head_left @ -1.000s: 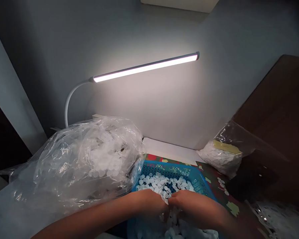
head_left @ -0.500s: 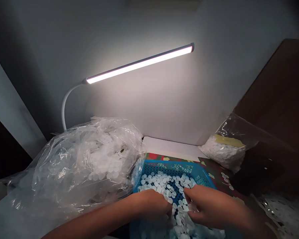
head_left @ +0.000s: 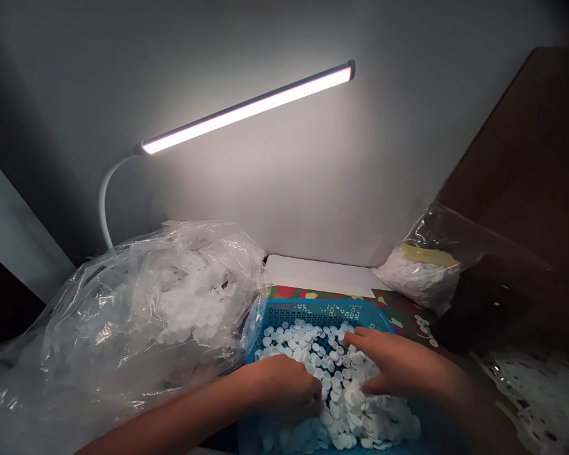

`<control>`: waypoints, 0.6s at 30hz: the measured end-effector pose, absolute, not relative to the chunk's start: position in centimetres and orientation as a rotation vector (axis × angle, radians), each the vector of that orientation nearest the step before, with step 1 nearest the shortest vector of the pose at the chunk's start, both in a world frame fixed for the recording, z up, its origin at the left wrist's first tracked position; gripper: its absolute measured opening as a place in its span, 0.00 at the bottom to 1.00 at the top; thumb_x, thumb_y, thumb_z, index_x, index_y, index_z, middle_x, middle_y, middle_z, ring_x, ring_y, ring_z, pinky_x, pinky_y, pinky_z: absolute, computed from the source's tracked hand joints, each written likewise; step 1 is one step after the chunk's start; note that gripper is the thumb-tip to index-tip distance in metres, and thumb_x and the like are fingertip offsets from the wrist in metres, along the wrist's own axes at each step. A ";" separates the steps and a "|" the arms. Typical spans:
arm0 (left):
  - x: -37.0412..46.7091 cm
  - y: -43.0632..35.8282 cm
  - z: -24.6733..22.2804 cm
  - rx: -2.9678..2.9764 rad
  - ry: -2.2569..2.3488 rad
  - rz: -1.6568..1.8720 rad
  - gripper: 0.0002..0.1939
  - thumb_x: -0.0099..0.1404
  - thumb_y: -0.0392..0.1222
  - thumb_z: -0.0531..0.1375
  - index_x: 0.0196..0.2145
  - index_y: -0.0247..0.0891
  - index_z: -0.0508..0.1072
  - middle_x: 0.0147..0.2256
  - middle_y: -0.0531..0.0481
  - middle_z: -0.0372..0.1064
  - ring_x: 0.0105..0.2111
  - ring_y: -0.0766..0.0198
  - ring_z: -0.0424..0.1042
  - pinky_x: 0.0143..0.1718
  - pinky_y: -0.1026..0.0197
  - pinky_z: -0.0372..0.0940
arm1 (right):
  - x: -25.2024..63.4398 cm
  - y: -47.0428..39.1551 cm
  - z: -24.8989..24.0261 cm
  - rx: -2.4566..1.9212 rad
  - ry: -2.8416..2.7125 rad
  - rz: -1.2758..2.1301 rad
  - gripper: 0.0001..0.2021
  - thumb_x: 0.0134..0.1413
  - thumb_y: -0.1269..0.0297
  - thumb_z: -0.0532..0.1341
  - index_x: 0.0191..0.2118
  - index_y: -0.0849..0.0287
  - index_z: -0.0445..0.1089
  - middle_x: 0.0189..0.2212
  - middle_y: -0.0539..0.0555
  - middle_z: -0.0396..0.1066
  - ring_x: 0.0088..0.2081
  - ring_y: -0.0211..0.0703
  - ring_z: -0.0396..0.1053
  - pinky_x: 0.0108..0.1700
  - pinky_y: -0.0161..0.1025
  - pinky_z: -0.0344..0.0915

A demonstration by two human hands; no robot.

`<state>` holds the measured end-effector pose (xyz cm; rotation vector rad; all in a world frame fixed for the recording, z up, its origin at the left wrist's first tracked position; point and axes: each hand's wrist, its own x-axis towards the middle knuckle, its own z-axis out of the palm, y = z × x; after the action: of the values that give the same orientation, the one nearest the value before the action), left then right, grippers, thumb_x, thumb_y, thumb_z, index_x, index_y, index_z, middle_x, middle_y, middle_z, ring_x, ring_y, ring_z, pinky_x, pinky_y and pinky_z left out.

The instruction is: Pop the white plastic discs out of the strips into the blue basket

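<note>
A blue plastic basket [head_left: 313,311] holds a heap of small round white discs [head_left: 329,363]. My left hand [head_left: 289,387] is over the left part of the heap, its fingers curled down and closed; whatever they hold, if anything, is hidden. At the right side of the basket my right hand [head_left: 384,360] rests on the discs, thumb and fingers apart, with discs under and between them.
A big clear plastic bag [head_left: 123,328] of white discs stands left of the basket. Behind to the right is a smaller bag [head_left: 422,275] with a yellow label. A lit lamp [head_left: 251,109] hangs above. Loose white pieces [head_left: 545,392] lie at the right.
My right hand has moved up in the basket and its fingers have spread wider. More discs lie heaped below it. The whole view has shifted slightly.
</note>
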<state>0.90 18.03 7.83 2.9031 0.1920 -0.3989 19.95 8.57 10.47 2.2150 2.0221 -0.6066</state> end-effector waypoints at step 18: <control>0.7 18.1 7.8 2.896 0.151 -0.339 0.13 0.59 0.46 0.51 0.36 0.42 0.72 0.27 0.48 0.73 0.25 0.56 0.72 0.23 0.61 0.62 | 17.4 7.1 10.7 1.949 2.373 -0.494 0.12 0.49 0.74 0.53 0.39 0.54 0.65 0.35 0.52 0.69 0.35 0.47 0.67 0.29 0.37 0.56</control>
<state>0.75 18.11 7.80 2.8958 0.1513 -0.3391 17.35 7.05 10.74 1.9489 2.3726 -0.4943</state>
